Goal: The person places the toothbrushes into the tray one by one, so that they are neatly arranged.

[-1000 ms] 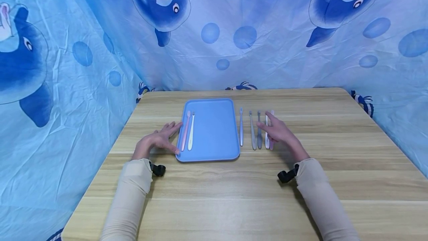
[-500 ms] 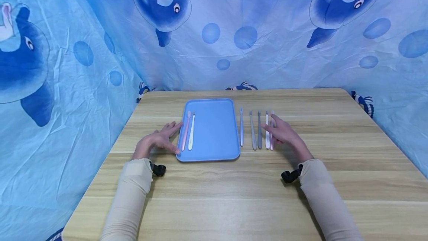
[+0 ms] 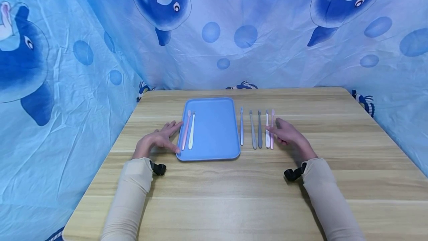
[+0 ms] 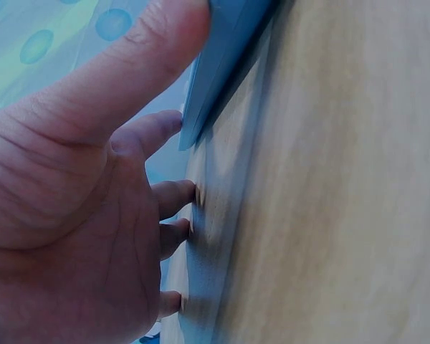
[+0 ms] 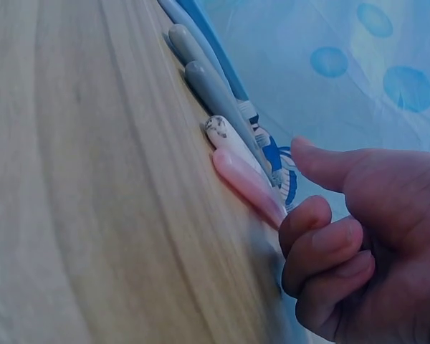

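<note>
My left hand [image 3: 160,137] lies spread at the left side of a blue tray [image 3: 214,129], thumb and forefinger at its rim; the left wrist view shows this hand [image 4: 79,208] close up. Inside the tray are a pink toothbrush [image 3: 185,133] and a white toothbrush [image 3: 191,137]. To the right, my right hand [image 3: 289,133] is beside a second pink toothbrush [image 5: 247,183]. Its thumb stands apart from the loosely bent fingers, which come right up to that brush. In the head view the thumb overlaps the pink brush and reaches the white toothbrush [image 3: 267,142] beside it.
Farther left in the row on the wooden table [image 3: 214,200] lie a dark grey toothbrush [image 3: 259,135], a lighter grey one and a blue toothbrush [image 3: 242,127] close to the tray's right rim. Behind the table hangs a blue dolphin-print curtain [image 3: 274,58].
My right hand has drawn back to the right and slightly nearer, uncovering the dark grey, white and pink toothbrushes. My left hand and the tray have stayed put.
</note>
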Available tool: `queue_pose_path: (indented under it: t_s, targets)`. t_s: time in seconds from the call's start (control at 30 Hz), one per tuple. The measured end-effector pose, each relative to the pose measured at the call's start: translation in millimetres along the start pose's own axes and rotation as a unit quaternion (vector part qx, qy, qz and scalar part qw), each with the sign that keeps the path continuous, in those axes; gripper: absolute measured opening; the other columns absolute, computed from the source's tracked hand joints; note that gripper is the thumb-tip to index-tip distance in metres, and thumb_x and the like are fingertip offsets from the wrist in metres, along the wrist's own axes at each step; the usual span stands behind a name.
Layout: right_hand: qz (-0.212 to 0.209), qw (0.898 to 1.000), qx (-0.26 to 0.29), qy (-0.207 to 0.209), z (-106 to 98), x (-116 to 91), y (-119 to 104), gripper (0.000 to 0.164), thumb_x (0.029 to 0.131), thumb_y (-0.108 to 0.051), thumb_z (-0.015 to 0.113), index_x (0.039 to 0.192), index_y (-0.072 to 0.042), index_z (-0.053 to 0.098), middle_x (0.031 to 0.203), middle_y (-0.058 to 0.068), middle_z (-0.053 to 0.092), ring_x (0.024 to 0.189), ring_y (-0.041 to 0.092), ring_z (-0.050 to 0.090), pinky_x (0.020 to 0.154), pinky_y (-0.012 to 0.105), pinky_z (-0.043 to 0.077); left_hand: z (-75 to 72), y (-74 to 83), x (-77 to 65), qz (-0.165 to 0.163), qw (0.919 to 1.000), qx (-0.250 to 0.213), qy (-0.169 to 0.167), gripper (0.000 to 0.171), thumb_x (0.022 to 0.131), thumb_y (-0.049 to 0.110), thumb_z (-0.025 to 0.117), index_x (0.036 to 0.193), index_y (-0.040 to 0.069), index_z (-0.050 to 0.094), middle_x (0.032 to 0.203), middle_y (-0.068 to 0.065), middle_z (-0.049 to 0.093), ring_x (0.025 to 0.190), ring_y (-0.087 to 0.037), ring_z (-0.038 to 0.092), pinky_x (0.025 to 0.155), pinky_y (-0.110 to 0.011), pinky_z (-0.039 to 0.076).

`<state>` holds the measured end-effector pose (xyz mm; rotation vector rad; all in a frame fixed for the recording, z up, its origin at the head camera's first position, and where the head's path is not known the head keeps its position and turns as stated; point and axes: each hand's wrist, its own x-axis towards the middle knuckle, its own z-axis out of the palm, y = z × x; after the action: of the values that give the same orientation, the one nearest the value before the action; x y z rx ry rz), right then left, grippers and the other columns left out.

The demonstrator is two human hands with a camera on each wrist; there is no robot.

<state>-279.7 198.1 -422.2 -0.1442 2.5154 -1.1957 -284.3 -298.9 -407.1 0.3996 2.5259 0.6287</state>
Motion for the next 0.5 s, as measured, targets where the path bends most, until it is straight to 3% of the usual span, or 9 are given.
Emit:
queue_pose_path:
  t_s: [0.17,0.5]
  targets:
    - [0.010,1.000,-0.016,-0.013,-1.8,-0.4,2.3,0.090,0.103,-0.042,0.053,0.158,0.006,0.000,0.062,0.000,0.052,0.049,0.010,0.044,0.045,0.024,0.040,0.0,0.5,0.8,-0.005,1.0000,0.000,-0.002,0.130,0.070,0.053,0.087,0.163,0.018,0.002,0.168,-0.024,-0.009,0.154,-0.048,-0.014,0.117,-0.076,-0.007]
    - [0.027,0.998,-0.027,-0.046,-6.7,-5.3,1.7,0.104,0.099,-0.046,0.059,0.157,0.005,-0.010,0.060,-0.002,0.050,0.049,0.009,0.042,0.045,0.022,0.035,-0.1,2.3,-0.7,-0.012,0.9999,-0.003,0.000,0.132,0.069,0.053,0.087,0.163,0.018,0.002,0.168,-0.024,-0.009,0.154,-0.048,-0.015,0.118,-0.076,-0.008]
